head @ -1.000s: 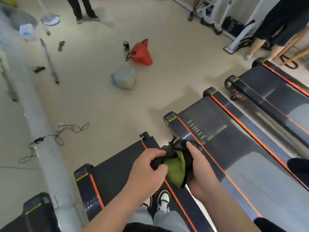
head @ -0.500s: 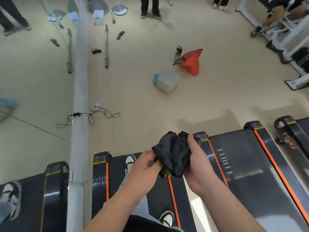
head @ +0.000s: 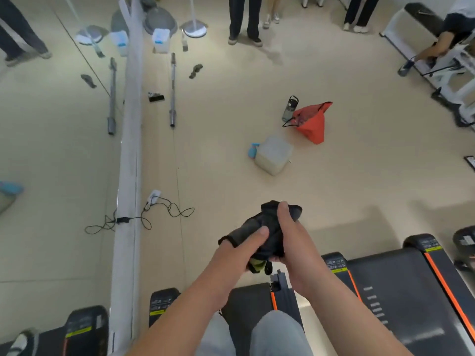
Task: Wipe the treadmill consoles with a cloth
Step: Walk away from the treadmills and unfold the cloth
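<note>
You had the cloth (head: 259, 227) bunched between both hands, left hand (head: 231, 255) fingers (head: 253, 236) and right hand (head: 295, 242) fingers clamped around it.

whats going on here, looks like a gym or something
A person standing on a treadmill holds a bunched dark cloth in both bare hands, the left hand gripping one end and the right hand the other. No console is in view, so no wiping is happening yet. A red bag, a bottle and a pale container sit on the floor ahead.
</note>
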`<state>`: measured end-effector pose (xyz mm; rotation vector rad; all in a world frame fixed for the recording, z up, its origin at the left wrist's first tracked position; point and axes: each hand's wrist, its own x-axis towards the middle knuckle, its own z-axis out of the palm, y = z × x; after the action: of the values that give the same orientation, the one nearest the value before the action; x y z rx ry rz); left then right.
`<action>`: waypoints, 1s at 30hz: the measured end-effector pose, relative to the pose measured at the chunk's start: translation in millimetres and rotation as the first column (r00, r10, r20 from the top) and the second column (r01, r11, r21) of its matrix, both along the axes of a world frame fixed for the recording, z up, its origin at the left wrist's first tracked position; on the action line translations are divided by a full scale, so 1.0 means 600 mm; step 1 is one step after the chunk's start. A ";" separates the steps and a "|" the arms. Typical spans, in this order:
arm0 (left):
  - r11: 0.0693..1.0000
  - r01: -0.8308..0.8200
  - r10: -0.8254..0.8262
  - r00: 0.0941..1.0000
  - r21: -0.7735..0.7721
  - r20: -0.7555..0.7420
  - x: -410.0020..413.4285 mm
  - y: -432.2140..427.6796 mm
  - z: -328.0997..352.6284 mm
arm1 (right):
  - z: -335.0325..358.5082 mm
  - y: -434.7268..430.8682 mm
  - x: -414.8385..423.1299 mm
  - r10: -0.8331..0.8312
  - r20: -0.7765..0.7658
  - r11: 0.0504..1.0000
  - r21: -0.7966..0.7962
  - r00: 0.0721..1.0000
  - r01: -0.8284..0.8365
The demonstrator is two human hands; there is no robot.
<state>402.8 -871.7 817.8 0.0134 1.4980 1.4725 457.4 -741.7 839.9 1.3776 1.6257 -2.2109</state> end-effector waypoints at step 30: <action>0.950 0.311 -0.307 0.934 -0.004 -0.182 -0.708 0.850 -0.420 | -0.434 0.800 -0.646 -0.177 -0.093 0.984 0.008 0.980 0.178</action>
<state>-22.1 -361.6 565.7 0.3907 1.5409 1.2589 70.0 -261.6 579.6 1.5009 1.6110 -2.3982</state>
